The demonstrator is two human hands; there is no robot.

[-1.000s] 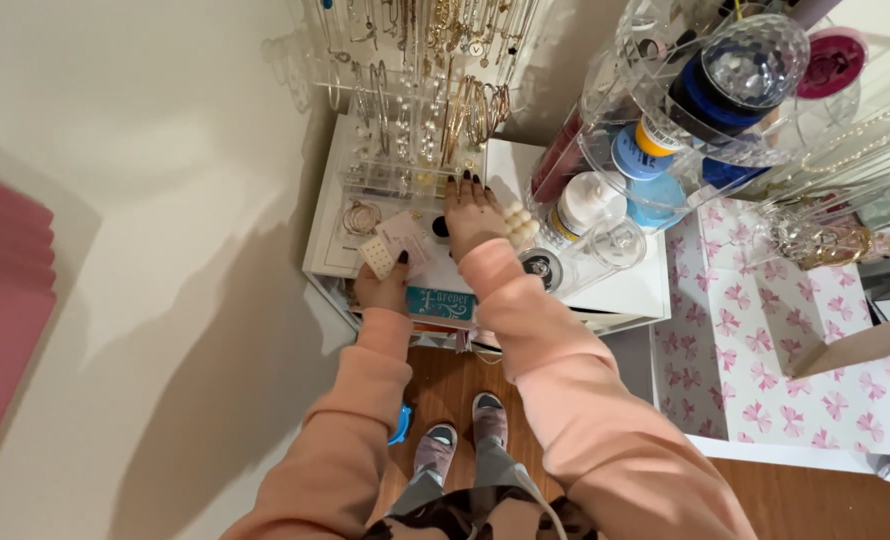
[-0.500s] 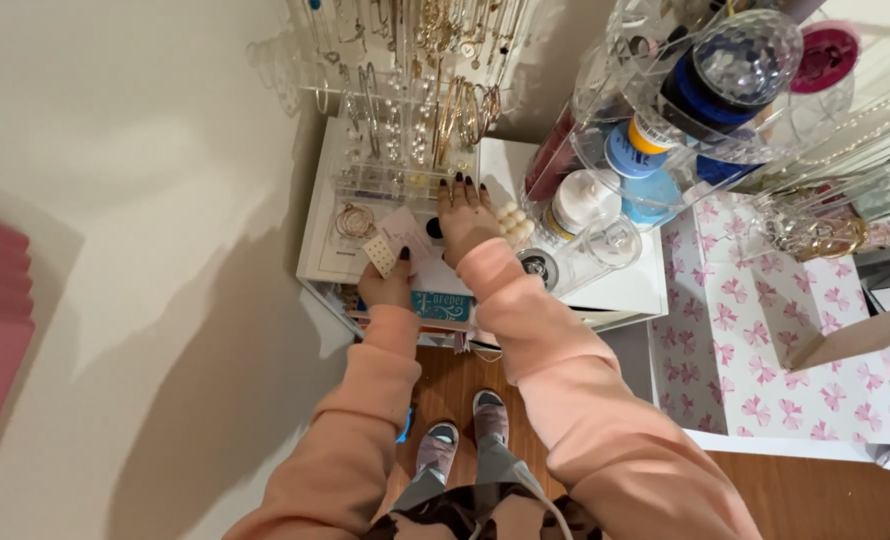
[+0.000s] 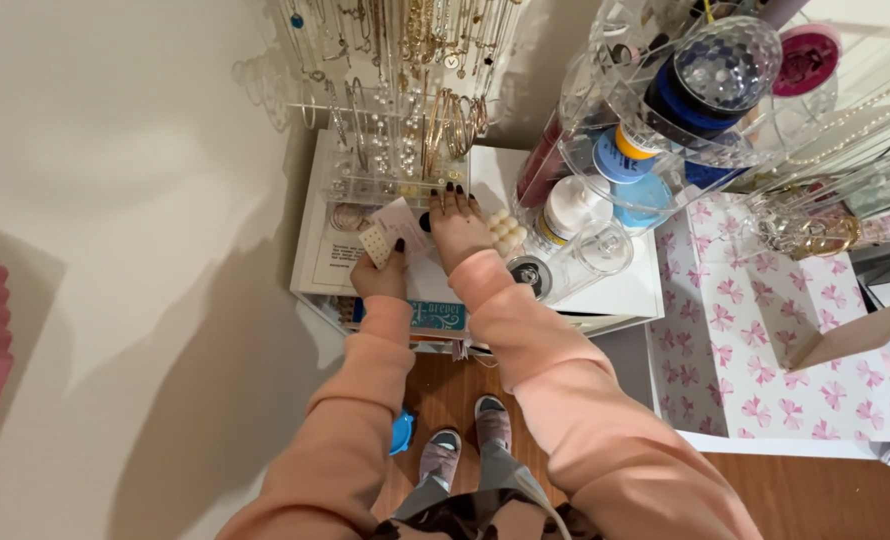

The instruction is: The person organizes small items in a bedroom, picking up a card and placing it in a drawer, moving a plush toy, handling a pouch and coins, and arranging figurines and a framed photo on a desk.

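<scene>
White cabinet top (image 3: 625, 290) in a pale-walled corner, crowded with clear jewellery stands.
Left hand (image 3: 377, 272) pinches small earring cards (image 3: 390, 235), pale and studded, fanned for viewing just before the clear jewellery stand (image 3: 395, 150); right hand (image 3: 458, 228) rests beside them, fingers spread flat at the stand's base tray.

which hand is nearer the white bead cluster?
Right. The right hand lies flat with the white bead cluster right at its outer edge. The left hand holds small cards on the far side of it.
</scene>
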